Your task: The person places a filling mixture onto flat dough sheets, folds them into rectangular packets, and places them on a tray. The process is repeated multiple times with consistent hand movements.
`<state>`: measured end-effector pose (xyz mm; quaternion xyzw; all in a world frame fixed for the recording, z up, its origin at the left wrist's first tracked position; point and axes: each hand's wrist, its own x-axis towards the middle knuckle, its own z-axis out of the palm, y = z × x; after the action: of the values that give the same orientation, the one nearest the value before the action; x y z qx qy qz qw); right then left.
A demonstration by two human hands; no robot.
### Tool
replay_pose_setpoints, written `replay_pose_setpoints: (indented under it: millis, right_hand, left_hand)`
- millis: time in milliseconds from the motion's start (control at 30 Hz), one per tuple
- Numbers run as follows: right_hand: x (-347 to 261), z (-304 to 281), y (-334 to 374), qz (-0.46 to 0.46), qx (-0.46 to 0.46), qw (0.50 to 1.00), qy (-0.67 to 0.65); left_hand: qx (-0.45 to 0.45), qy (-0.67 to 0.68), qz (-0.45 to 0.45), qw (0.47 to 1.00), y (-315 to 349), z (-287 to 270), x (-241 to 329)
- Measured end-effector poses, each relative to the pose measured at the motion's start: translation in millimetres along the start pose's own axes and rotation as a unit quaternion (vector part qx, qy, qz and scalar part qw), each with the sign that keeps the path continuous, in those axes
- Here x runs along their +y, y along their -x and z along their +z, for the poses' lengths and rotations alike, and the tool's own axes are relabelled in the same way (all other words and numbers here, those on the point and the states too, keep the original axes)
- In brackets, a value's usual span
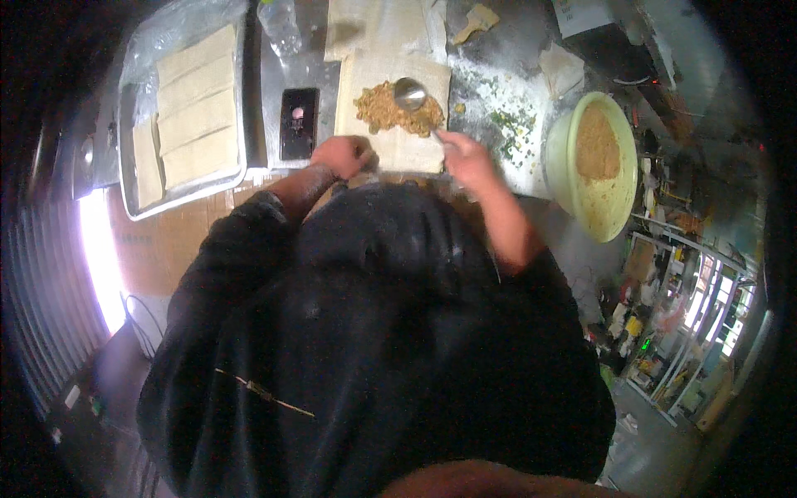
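Observation:
A pale, flat sheet (pixel 407 154), like dough or bean curd skin, lies on the table in front of me. Across its middle spreads a lumpy orange-brown filling (pixel 380 108). My right hand (pixel 468 159) is closed round the handle of a metal ladle (pixel 410 95), whose round bowl rests on or just over the filling. At the sheet's near left corner, my left hand (pixel 344 155) has its fingers curled in. Whatever those fingers hold, if anything, is hidden.
Left stands a metal tray (pixel 243 100) with pale folded sheets (pixel 198 116). Between it and the sheet are a dark phone (pixel 299 124) and a clear plastic bottle (pixel 281 31). Right are scattered green bits (pixel 513 129) and a light green bowl (pixel 562 166) of brown filling (pixel 598 148).

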<state>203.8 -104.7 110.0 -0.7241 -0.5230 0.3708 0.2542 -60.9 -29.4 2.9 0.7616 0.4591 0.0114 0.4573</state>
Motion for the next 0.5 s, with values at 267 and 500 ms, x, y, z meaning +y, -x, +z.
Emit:
replay_pose_setpoints:
  millis: [267,500]
  right_hand:
    - [-14.2,-12.5,-1.7,-0.028,-0.1,0.976,0.191]
    - [23.9,-35.7,18.5,0.074,-0.059,0.995,0.024]
  left_hand:
    - [-0.007,0.008,-0.008,1.0,4.4,-3.9,7.7]
    - [-0.016,0.022,0.0,1.0,0.7,0.9,-0.7]
